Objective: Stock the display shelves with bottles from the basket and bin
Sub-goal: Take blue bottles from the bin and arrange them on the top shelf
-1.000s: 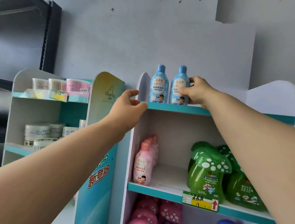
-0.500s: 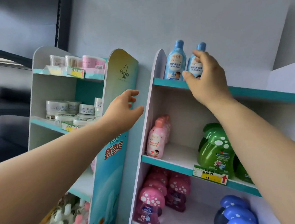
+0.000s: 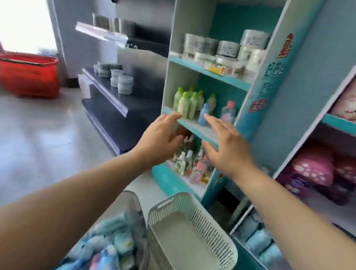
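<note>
My left hand and my right hand hang in the air in front of the teal display shelf, fingers straight, holding nothing. Below them on the floor stands a white slatted basket with nothing visible inside. Left of it a clear bin holds several light-blue bottles. On the shelf behind my hands stand green-capped bottles, a small blue bottle and a pink-capped one. The view is motion-blurred.
A white unit at right holds pink mushroom-shaped bottles and blue packs low down. White jars fill an upper teal shelf. Dark metal shelving with grey tubs stands at left. A red basket sits on the grey floor.
My right hand let go of the blue bottle on the top shelf. Both hands dropped to the lower shelf level. The view swung down and left, bringing basket and bin into sight.
</note>
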A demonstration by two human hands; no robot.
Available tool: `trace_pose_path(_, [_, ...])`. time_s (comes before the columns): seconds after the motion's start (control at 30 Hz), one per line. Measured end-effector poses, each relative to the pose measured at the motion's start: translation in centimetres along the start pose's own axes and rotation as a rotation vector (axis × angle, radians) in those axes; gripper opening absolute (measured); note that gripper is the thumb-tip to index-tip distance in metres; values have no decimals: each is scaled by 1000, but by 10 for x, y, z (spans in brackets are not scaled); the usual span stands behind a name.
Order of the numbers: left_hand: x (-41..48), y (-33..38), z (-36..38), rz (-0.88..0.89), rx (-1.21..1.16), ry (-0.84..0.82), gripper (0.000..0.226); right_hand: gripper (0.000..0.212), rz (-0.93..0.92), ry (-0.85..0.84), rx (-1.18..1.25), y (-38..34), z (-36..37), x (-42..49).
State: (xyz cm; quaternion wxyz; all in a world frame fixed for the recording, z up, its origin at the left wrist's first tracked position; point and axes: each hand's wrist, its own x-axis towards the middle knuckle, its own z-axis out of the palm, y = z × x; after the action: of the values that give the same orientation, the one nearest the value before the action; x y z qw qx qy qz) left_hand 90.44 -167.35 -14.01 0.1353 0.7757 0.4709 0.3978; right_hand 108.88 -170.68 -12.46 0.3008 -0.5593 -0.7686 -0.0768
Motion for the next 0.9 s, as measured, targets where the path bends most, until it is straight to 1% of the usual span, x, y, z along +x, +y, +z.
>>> trace_pose_path(0.17, [-83,-125,-5,-287,35,-18,53,61,-41,-233,121,-39,131,-23])
trace_pose_path(0.33, [-180,-241,-6,-593,48,1,54,64,-70,-504,207,-72,249,-59])
trace_pose_path(0.47, [-260,-311,9,-820,65,-7,53,66,-64,-718,226,-83,326,-95])
trace_pose_path(0.57, [-306,-350,33,-955,91,-80,54,67,-33,-892,219,-83,377,-126])
trace_pose_path(0.67, [-335,-378,60,-1013,134,-266,62,72,49,-1065,208,-83,418,-155])
trace_pose_path(0.77, [-353,-400,85,-1008,264,-429,64,79,155,-1245,182,-86,455,-178])
trace_pose_path(0.83, [-361,-407,97,-985,339,-509,63,80,249,-1302,198,-89,474,-188])
trace_pose_path(0.9, [-365,-413,105,-985,349,-593,64,76,388,-1324,237,-92,490,-196])
